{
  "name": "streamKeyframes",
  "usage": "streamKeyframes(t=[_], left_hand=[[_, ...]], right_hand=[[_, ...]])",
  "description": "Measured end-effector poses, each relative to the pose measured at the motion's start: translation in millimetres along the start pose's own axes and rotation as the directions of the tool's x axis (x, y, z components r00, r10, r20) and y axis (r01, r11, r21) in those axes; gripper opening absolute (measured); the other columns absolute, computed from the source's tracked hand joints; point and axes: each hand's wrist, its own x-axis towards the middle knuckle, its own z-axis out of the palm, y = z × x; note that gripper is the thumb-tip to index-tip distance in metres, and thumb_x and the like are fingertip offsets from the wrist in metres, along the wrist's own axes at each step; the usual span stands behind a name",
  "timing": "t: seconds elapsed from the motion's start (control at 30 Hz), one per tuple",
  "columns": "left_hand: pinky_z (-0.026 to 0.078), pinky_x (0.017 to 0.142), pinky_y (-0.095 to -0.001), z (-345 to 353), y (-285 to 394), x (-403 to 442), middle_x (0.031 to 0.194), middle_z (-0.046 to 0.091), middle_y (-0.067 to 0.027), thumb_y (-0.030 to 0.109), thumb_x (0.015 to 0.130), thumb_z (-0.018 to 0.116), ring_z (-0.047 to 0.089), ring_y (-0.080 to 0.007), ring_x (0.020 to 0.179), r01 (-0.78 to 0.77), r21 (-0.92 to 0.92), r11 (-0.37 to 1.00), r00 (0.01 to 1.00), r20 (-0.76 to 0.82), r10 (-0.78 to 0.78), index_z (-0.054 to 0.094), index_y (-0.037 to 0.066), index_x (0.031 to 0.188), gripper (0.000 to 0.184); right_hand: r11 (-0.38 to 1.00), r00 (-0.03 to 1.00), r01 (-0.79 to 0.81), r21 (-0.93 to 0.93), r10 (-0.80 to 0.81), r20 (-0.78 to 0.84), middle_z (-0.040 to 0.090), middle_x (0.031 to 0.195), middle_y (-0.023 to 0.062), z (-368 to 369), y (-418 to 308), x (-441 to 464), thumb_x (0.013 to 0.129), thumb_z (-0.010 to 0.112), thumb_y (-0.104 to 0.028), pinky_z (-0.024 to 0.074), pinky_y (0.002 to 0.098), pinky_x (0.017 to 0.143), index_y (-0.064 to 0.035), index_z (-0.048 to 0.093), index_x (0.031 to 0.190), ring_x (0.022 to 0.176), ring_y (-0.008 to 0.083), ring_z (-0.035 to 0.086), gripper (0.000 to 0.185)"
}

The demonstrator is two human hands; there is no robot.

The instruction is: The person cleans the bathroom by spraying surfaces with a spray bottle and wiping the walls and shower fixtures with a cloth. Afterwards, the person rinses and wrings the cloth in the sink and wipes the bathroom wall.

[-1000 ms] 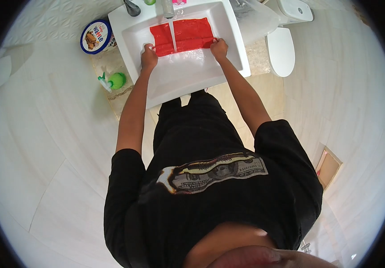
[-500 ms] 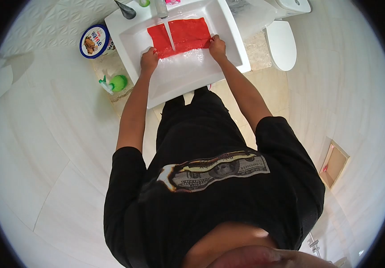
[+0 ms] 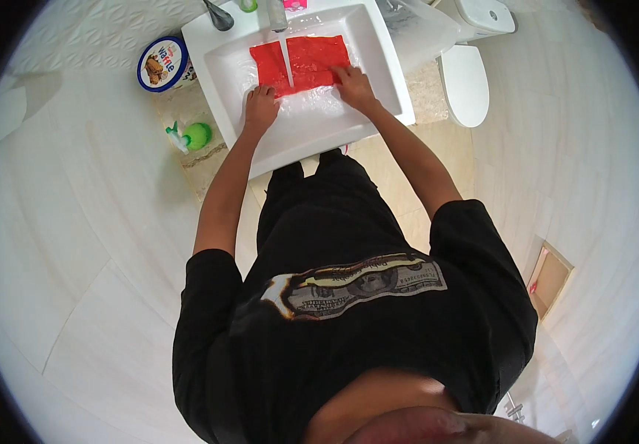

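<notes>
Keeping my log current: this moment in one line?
Left hand: at red cloth, near-left corner | Right hand: fingers on near-right part | Sink: cloth spread inside | Tap: water running onto cloth

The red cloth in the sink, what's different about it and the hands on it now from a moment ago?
The right hand slid inward from the cloth's side edge, so its fingers now lie on the red cloth. The left hand now has its fingers over the near edge; whether either one grips is hard to tell. Still the same: water running, cloth spread in the sink.
</notes>
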Motion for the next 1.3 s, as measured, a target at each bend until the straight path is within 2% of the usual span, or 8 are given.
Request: streamKeyframes(t=[0.13, 0.33, 0.47, 0.5, 0.73, 0.8, 1.0, 1.3], left_hand=[[0.050, 0.092, -0.0387, 8.9, -4.6, 6.4, 0.112, 0.059, -0.0152, 0.004, 0.074, 0.070, 0.060, -0.0295, 0.106, -0.038, 0.208, 0.977, 0.990, 0.139, 0.009, 0.063, 0.002, 0.105, 0.032], [0.052, 0.088, -0.0374, 26.1, 4.7, 8.5, 0.110, 0.061, -0.0151, 0.000, 0.071, 0.071, 0.062, -0.0301, 0.101, 0.020, 0.319, 0.947, 0.987, 0.142, -0.069, 0.066, 0.000, 0.103, 0.033], [0.053, 0.087, -0.0406, 27.7, -3.5, 9.7, 0.100, 0.064, -0.0154, -0.001, 0.076, 0.061, 0.064, -0.0308, 0.096, 0.040, 0.206, 0.978, 0.990, 0.123, -0.067, 0.067, 0.001, 0.099, 0.023], [0.053, 0.086, -0.0415, 28.7, -8.9, 11.4, 0.097, 0.067, -0.0177, 0.002, 0.079, 0.058, 0.065, -0.0316, 0.092, 0.044, 0.119, 0.992, 0.999, -0.004, -0.044, 0.070, 0.002, 0.097, 0.021], [0.053, 0.091, -0.0419, 6.1, -36.5, 11.1, 0.102, 0.070, -0.0179, 0.000, 0.078, 0.057, 0.066, -0.0335, 0.098, 0.077, -0.262, 0.962, 0.997, 0.025, -0.073, 0.072, 0.003, 0.100, 0.026], [0.052, 0.092, -0.0416, 5.6, -37.7, 8.2, 0.102, 0.070, -0.0170, 0.001, 0.078, 0.058, 0.066, -0.0322, 0.098, 0.127, -0.263, 0.956, 0.991, 0.074, -0.111, 0.073, 0.005, 0.098, 0.026], [0.051, 0.092, -0.0423, 3.8, -32.1, 7.4, 0.101, 0.069, -0.0164, 0.000, 0.076, 0.061, 0.066, -0.0314, 0.097, 0.079, -0.178, 0.981, 0.989, 0.137, -0.055, 0.073, 0.005, 0.098, 0.025], [0.051, 0.090, -0.0434, 13.5, -22.5, 8.4, 0.111, 0.061, -0.0148, -0.003, 0.078, 0.059, 0.063, -0.0338, 0.099, 0.054, -0.024, 0.998, 0.989, 0.139, -0.050, 0.065, 0.003, 0.099, 0.022]], right_hand=[[0.990, 0.993, 0.119, -0.072, -0.117, 0.030, 0.054, 0.121, 0.0095, 14.0, 11.6, -10.2, 0.081, 0.066, -0.007, 0.0487, 0.0460, 0.089, -0.0183, 0.049, 0.141, 0.112, 0.0293, 0.054, 0.063], [0.992, 0.999, -0.039, -0.119, 0.042, 0.022, 0.056, 0.121, 0.0085, 23.5, 5.7, 5.0, 0.079, 0.063, -0.002, 0.0493, 0.0448, 0.088, -0.0127, 0.050, 0.132, 0.114, 0.0276, 0.054, 0.056], [0.997, 0.998, -0.019, -0.077, 0.015, -0.058, 0.059, 0.114, 0.0084, 31.4, 11.3, 8.6, 0.078, 0.060, 0.001, 0.0477, 0.0446, 0.087, -0.0089, 0.058, 0.117, 0.109, 0.0274, 0.056, 0.041], [0.998, 0.995, 0.015, -0.064, -0.021, -0.095, 0.058, 0.110, 0.0109, 31.2, 12.7, 8.5, 0.079, 0.059, 0.000, 0.0468, 0.0443, 0.087, -0.0075, 0.060, 0.113, 0.107, 0.0285, 0.056, 0.034], [0.998, 0.985, 0.061, 0.005, -0.059, -0.164, 0.057, 0.108, 0.0151, 16.3, 10.8, -6.8, 0.082, 0.058, -0.003, 0.0485, 0.0455, 0.088, -0.0065, 0.062, 0.118, 0.106, 0.0330, 0.056, 0.036], [0.994, 0.993, -0.103, 0.017, 0.104, -0.057, 0.059, 0.106, 0.0161, 12.0, 5.4, -8.2, 0.082, 0.062, -0.004, 0.0506, 0.0456, 0.089, -0.0080, 0.062, 0.123, 0.106, 0.0344, 0.056, 0.042], [0.980, 0.968, -0.179, -0.092, 0.192, 0.160, 0.051, 0.122, 0.0133, 4.2, 13.9, -4.4, 0.090, 0.059, -0.015, 0.0500, 0.0480, 0.091, -0.0245, 0.056, 0.133, 0.114, 0.0322, 0.053, 0.044], [0.964, 0.998, -0.023, -0.264, 0.036, 0.045, 0.045, 0.140, 0.0098, 17.7, 11.6, -10.8, 0.094, 0.050, -0.012, 0.0438, 0.0482, 0.100, -0.0067, 0.054, 0.133, 0.128, 0.0302, 0.045, 0.039]])
